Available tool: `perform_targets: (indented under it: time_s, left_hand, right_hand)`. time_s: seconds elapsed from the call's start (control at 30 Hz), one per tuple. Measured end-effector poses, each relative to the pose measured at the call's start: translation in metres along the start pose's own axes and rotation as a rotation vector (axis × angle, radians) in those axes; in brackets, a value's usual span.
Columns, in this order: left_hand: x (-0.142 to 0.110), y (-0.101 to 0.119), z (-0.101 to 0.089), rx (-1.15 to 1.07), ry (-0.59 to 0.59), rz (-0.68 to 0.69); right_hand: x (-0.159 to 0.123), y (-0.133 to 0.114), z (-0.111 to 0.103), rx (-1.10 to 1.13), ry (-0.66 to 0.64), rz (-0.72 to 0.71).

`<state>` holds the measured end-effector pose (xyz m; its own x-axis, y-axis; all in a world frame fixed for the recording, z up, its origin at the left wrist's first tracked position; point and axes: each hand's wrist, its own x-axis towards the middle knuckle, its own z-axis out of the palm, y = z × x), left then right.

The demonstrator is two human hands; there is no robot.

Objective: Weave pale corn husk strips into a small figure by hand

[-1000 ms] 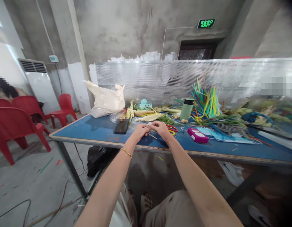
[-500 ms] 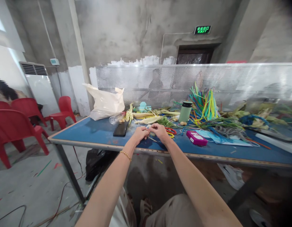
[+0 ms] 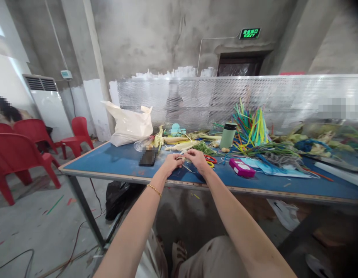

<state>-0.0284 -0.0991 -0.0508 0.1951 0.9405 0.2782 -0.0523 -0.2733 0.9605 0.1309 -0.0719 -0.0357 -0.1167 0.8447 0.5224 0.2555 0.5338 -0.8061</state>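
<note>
- Because the left hand (image 3: 173,164) and right hand (image 3: 197,160) meet with fingers nearly closed on a small pale piece (image 3: 181,157), its material unclear, uneven pull could tear it loose.
- Over the blue tabletop (image 3: 109,161), the thin pale strip (image 3: 188,168) might snag beneath the right fingers.

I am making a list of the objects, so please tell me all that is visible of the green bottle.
The bottle stands upright on the blue tabletop. Its smooth body looks matte pale green, with a dark cap on top. Small round tan pieces lie by its base. Its material is unclear.
</note>
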Motion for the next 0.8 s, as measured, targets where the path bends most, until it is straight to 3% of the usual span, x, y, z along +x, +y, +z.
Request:
perform_targets:
  time_s: [0.43, 0.8]
  left_hand:
    - [0.0015, -0.0009, 0.0013, 0.003, 0.04, -0.019]
    - [0.0005, 0.0019, 0.004, 0.087, 0.03, 0.004]
  right_hand:
    - [-0.0042, -0.0041, 0.002, 0.017, -0.096, -0.01]
    - [-0.0035, -0.0015, 0.0019, -0.043, -0.078, -0.033]
